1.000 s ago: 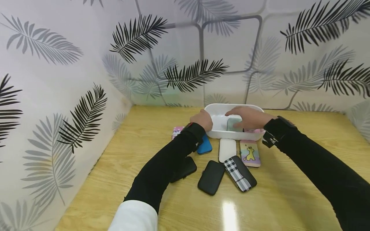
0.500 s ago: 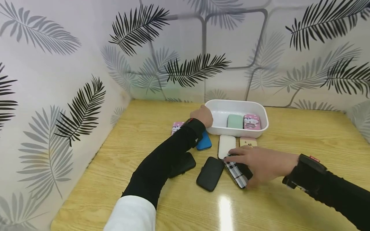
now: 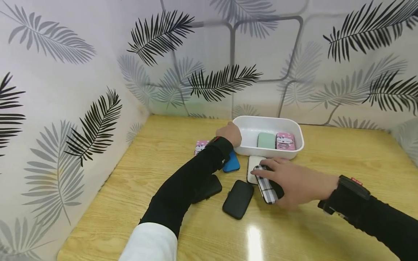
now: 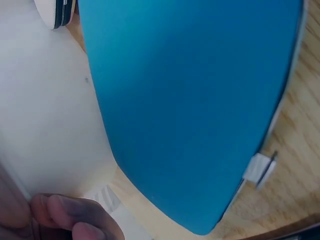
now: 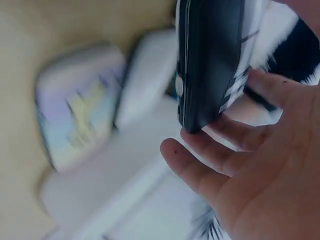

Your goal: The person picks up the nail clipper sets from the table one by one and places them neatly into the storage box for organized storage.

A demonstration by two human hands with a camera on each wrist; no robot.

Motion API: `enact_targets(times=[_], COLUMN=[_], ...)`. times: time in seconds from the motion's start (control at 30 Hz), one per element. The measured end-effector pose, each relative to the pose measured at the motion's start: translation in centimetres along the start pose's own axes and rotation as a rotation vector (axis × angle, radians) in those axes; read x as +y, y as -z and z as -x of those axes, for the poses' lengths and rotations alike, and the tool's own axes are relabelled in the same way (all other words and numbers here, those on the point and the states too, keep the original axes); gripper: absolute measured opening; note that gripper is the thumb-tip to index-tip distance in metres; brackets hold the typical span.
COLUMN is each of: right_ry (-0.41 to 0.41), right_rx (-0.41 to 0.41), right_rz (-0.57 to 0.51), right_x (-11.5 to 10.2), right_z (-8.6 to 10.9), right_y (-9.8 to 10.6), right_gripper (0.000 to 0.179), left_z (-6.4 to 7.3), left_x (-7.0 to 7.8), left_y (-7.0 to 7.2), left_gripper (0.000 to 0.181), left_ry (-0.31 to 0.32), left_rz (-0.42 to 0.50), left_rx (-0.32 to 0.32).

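At the left rim of a white plastic bin [image 3: 266, 150], my left hand [image 3: 230, 134] holds on with curled fingers [image 4: 75, 215]. My right hand [image 3: 292, 181] grips a black-and-white plaid case [image 3: 267, 192] by its long edges, fingers on one side and thumb on the other. That case is tilted up in the right wrist view, its black part [image 5: 212, 60] and seam facing the camera. Behind it lie a white case [image 3: 253, 168] and a pastel case with a giraffe [image 5: 80, 110], the latter mostly hidden by my hand in the head view.
Inside the bin are a mint green case [image 3: 266, 140] and a pink cat case [image 3: 285, 140]. A blue case [image 3: 232, 164], two black cases, one plain [image 3: 238, 199] and one partly under my left sleeve [image 3: 212, 186], and another pink case [image 3: 200, 146] lie on the wooden table.
My right hand has come out of the bin, down to the plaid case, and has now tilted and lifted it slightly toward the bin. The left hand keeps its place at the rim.
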State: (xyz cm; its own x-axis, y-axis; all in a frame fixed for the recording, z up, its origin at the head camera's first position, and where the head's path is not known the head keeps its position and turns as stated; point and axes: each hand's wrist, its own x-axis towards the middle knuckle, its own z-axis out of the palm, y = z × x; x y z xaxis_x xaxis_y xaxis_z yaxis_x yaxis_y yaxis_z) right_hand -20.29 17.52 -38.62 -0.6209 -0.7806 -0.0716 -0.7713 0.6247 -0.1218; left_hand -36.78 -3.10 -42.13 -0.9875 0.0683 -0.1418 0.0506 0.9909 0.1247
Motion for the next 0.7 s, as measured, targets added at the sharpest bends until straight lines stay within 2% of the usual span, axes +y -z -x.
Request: enact_targets(times=[0.1,0.2,0.33,0.43,0.53,0.7], right_ry=[-0.026,-0.059,-0.1,-0.127,-0.158,-0.204], right_rx=[0.078,0.118,0.157,0.195,0.213,0.169], right_rz=[0.005,-0.043,-0.19,-0.299,-0.356,-0.418], right_x=[1.1,3.0,6.5,9.4,11.7,12.8], right_z=[-0.8,-2.0,-4.8,-7.3,-9.4,-11.9], right_y=[2.2,4.2,5.8,5.7,4.7,2.7], right_gripper=[0.093,0.087,0.079,0.077,0.077,0.081], left_z=[0.1,0.1,0.2,0.1,-0.2,-0.5], left_x=[0.1,0.2,0.0,0.0,0.1,0.4], left_y=[-0.1,-0.2,0.3,0.4,0.1,-0.3], left_gripper=[0.05,0.05,0.048,0.049,0.051,0.05], left_ry=[0.003,0.002,0.004,0.018,0.026,0.029], left_rz=[-0.005,-0.01,-0.021,-0.016,-0.016,-0.05], left_rx=[0.004,0.009,0.019,0.024,0.023,0.01])
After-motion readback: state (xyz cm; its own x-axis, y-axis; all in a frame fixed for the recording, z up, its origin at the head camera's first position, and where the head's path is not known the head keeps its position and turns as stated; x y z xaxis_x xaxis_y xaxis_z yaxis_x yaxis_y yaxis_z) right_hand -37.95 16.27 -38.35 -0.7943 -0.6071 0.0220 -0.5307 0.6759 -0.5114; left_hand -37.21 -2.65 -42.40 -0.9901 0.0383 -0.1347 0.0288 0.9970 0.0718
